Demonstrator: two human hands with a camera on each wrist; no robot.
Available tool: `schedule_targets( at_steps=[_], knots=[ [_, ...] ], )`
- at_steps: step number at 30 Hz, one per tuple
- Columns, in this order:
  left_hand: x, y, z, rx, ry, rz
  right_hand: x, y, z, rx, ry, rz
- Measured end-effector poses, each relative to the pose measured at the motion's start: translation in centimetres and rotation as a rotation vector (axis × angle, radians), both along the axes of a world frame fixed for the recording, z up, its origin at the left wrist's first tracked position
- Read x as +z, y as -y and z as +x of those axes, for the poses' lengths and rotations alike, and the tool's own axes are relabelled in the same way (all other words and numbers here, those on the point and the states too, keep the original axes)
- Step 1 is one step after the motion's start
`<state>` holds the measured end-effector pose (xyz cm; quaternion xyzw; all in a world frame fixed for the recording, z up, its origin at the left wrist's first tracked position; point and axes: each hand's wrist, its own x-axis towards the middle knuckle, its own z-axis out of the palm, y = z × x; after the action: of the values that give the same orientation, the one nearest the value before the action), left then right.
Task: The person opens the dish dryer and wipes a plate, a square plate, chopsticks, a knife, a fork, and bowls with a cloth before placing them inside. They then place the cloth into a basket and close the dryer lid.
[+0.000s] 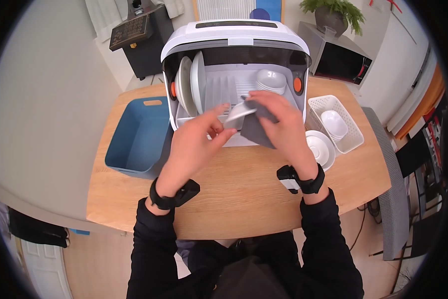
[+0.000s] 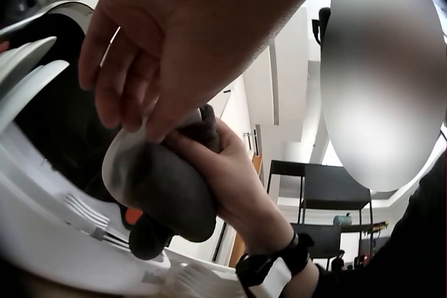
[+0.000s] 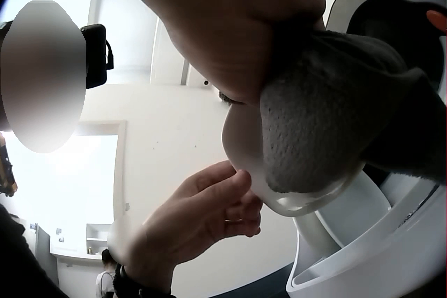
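Note:
A small white bowl (image 1: 240, 112) is held tilted between both hands, above the front of a dish cabinet. My left hand (image 1: 196, 144) pinches its near-left rim with thumb and fingertips, as the right wrist view shows beside the bowl (image 3: 244, 137). My right hand (image 1: 283, 122) grips a dark grey cloth (image 1: 257, 130) pressed over the bowl. In the left wrist view the cloth (image 2: 174, 193) is wrapped round much of the bowl, and a loose end hangs below. The right hand's fingertips are partly hidden by the cloth in the right wrist view.
The open white dish cabinet (image 1: 234, 34) holds upright plates (image 1: 198, 82) at left and stacked bowls (image 1: 271, 79) at right. Forks (image 2: 87, 211) lie in its front. A blue bin (image 1: 134, 132) stands left; a white basket (image 1: 351, 142) with bowls and stacked saucers (image 1: 319, 149) stand right.

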<state>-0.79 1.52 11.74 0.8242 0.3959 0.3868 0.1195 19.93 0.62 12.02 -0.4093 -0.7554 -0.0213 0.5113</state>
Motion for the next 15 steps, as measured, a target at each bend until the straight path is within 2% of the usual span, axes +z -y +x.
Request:
schedule_targets(
  at_steps=[1, 2, 5, 8, 11, 14, 15],
  knots=[
    [0.6, -0.6, -0.6, -0.118, 0.198, -0.198, -0.2, -0.7, 0.5, -0.033, -0.09, 0.003],
    [0.6, -1.5, -1.3, -0.155, 0.344, -0.451, 0.0, -1.0, 0.7, -0.067, -0.178, 0.007],
    [0.0, -2.9, -1.6, -0.209, 0.25, -0.343, 0.2, -0.6, 0.5, -0.098, -0.409, -0.268],
    [-1.0, -2.9, -0.4, -0.405, 0.27, -0.418, -0.9, -1.6, 0.5, 0.108, -0.594, -0.453],
    [-0.5, -2.6, -0.1, -0.543, 0.356, -0.66, -1.3, -1.9, 0.7, 0.259, -0.743, -0.724],
    [1.4, -1.3, -0.1, -0.514, 0.603, -0.914, -1.5, -2.3, 1.0, 0.303, -0.808, -0.787],
    [1.2, -1.5, 0.0, -0.448, 0.567, -0.874, -1.4, -2.2, 0.9, 0.285, -0.771, -0.798]
  ],
)
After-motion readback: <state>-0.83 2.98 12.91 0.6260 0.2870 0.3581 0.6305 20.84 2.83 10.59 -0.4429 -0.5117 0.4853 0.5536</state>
